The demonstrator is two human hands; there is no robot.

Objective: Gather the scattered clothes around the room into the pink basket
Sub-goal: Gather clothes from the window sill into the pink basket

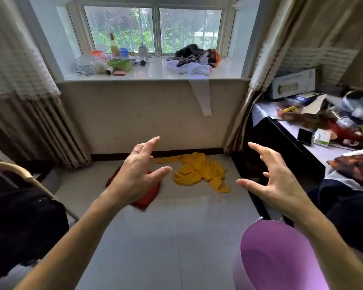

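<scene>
Now left hand (134, 174) and right hand (275, 181) hover, fingers (152, 141) spread empty, poised to scoop the yellow cloth (199, 170) at the floor's (176, 227) far edge.

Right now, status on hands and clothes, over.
Left hand, right hand open, empty. Yellow garment, red garment on floor. Pink basket lower right. Nothing blocking.

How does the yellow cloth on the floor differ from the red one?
The yellow cloth lies in full view, crumpled near the wall; the red cloth is mostly hidden behind the left hand. The yellow cloth sits further right, the red cloth nearer the camera. Both lie on the floor, outside the pink basket.
</scene>
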